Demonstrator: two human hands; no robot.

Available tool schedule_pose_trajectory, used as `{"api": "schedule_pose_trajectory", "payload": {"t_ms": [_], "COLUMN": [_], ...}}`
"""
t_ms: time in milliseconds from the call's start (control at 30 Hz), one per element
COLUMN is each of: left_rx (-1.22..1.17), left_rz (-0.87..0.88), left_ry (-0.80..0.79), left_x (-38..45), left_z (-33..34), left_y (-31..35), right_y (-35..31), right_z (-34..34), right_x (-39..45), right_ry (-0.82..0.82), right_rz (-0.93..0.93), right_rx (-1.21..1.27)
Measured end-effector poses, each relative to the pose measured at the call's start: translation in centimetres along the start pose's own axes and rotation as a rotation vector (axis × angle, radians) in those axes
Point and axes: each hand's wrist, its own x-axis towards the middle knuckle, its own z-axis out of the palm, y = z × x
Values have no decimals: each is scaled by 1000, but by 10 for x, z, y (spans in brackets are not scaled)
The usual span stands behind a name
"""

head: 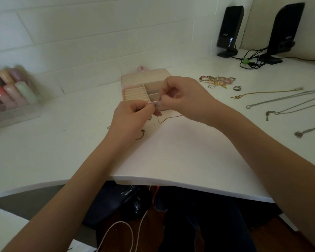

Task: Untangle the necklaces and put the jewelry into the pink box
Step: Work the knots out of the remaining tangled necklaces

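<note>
The pink box [135,93] stands open on the white desk, lid tilted back, showing ring rolls and small compartments. Just in front of it my left hand [131,117] and my right hand [182,97] meet, both pinching a thin dark necklace [168,118] near a small pendant between my fingertips. Its chain trails onto the desk below my hands. To the right lie a gold necklace [265,92], several silver necklaces [284,100] and a pile of rings and bracelets [216,81].
A clear organizer [11,99] with pastel bottles sits at the left. Two black speakers [229,30] with cables stand at the back right. The desk's front edge [171,180] curves inward; bags and cords lie on the floor below.
</note>
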Motion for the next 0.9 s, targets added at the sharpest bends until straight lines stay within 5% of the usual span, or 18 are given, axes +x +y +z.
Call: {"api": "schedule_pose_trajectory", "payload": {"t_ms": [300,567,900], "left_rx": [-187,-226,-215], "left_rz": [-13,-24,-33], "left_ry": [-12,-18,-62], "left_x": [2,3,3], "left_z": [-2,0,-2], "left_y": [0,-1,-2], "right_y": [-2,4,2], "right_z": [-1,-13,-11], "right_x": [5,4,3], "right_ry": [-191,-370,-313], "right_rz": [435,473,463], "right_rx": [390,614,170]}}
